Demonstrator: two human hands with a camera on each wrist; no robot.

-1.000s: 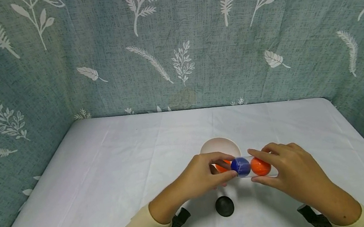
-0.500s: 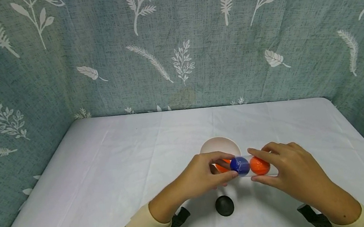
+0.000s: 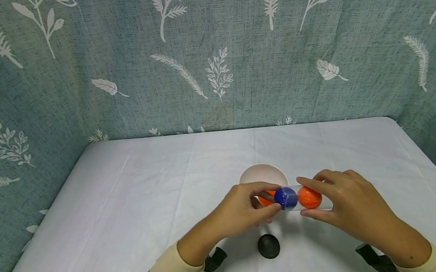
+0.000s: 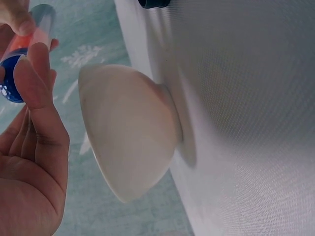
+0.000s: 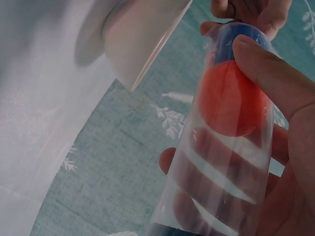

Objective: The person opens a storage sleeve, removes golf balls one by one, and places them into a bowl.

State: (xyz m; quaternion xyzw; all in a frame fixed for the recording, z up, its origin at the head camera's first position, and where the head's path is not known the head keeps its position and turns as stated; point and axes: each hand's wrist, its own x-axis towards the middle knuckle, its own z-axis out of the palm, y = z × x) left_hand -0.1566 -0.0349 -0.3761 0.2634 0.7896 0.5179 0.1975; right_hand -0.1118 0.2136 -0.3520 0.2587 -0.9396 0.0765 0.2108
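Clear tube, pinched by left hand and gripped by right hand, hangs above bowl rim.

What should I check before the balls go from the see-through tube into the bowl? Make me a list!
1. Right hand holds the clear tube firmly: ok.
2. Left hand at the tube's open end by the blue ball: ok.
3. Orange ball sits behind the blue one in the tube: ok.
4. Bowl upright on the table, just beyond the hands: ok.
5. Black cap lying clear of the bowl: ok.
6. Tube mouth directly over the bowl: cannot tell.
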